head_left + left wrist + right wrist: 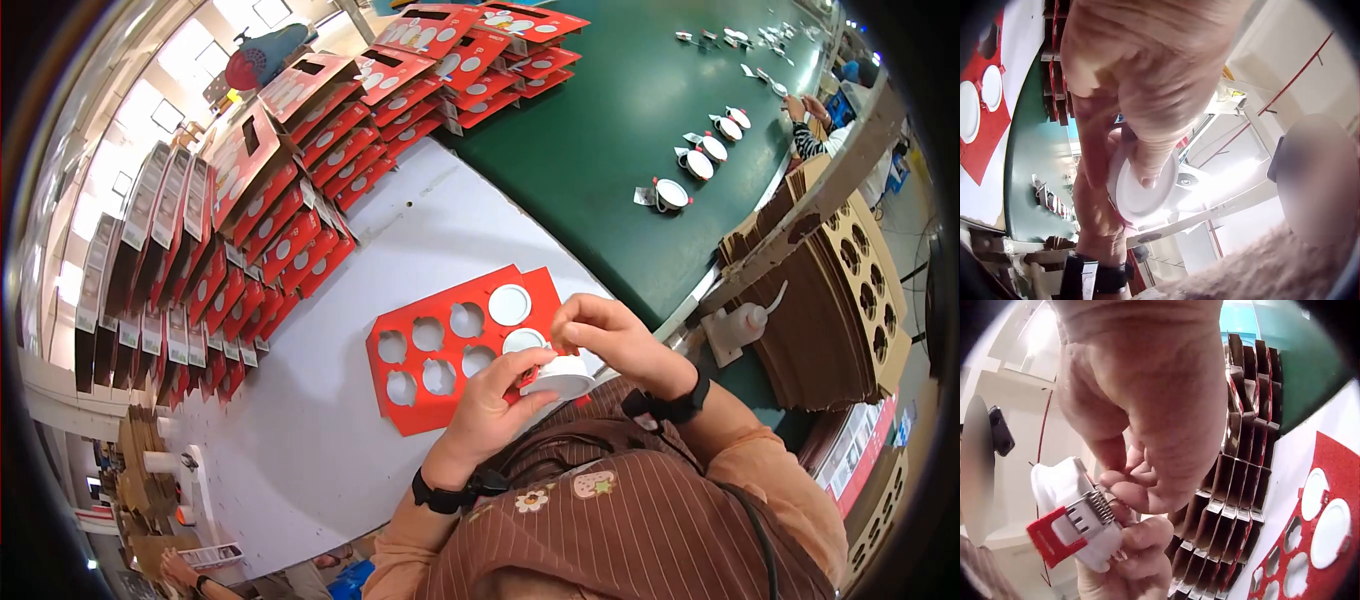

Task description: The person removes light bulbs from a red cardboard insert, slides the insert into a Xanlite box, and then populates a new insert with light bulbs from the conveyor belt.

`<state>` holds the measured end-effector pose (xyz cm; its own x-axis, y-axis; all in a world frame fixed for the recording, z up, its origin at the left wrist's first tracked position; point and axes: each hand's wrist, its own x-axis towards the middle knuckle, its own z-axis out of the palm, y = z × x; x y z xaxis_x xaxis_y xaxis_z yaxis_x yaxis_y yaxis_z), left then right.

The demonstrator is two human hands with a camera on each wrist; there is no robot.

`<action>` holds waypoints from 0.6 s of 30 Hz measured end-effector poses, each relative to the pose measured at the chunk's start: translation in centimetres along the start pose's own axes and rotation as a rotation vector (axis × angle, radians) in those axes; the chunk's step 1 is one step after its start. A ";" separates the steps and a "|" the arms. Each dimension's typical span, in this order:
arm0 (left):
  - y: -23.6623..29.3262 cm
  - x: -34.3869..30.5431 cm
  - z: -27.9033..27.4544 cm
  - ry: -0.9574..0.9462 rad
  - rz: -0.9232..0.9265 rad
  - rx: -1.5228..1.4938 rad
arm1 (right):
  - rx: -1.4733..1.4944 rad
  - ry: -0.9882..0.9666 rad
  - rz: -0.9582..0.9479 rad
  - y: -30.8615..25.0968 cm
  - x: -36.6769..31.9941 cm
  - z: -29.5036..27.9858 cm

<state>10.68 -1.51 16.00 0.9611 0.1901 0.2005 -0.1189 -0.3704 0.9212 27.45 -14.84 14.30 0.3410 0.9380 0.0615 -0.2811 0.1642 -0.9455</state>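
My left hand (480,405) grips a white round clip (562,380), low over the table's near edge. In the left wrist view its thumb presses on the clip's flat white disc (1141,203). The right wrist view shows the clip's back, with a metal spring (1090,512) and a red tab (1057,537). My right hand (625,345) pinches at the clip's edge beside the spring, its fingertips partly hidden. Beyond the hands lies a red card insert (412,418) with round holes. Two white discs (510,304) sit in holes at its right end; the other holes show no disc.
Stacked red-and-brown cartons (285,190) line the left and back of the white table (300,440). A row of several similar clips (671,194) stands on the green surface (600,180). At right are a squeeze bottle (745,322) and brown cardboard inserts (820,340). Other people's hands (808,108) show at the edges.
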 end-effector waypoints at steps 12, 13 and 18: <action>-2.1 0.0 -0.2 0.095 -0.068 -0.123 | -0.831 0.056 -0.348 0.0 -1.6 2.0; -2.2 0.0 -0.4 0.088 -0.039 -0.103 | -0.822 0.055 -0.356 0.1 -1.4 2.0; -2.3 0.1 -0.5 0.219 0.107 0.004 | -0.837 0.035 -0.381 0.0 -0.7 2.2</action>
<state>10.93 -0.16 14.12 0.8661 0.3416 0.3650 -0.2160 -0.4028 0.8894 25.20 -14.83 14.93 0.3084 0.8538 0.4195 0.5921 0.1728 -0.7871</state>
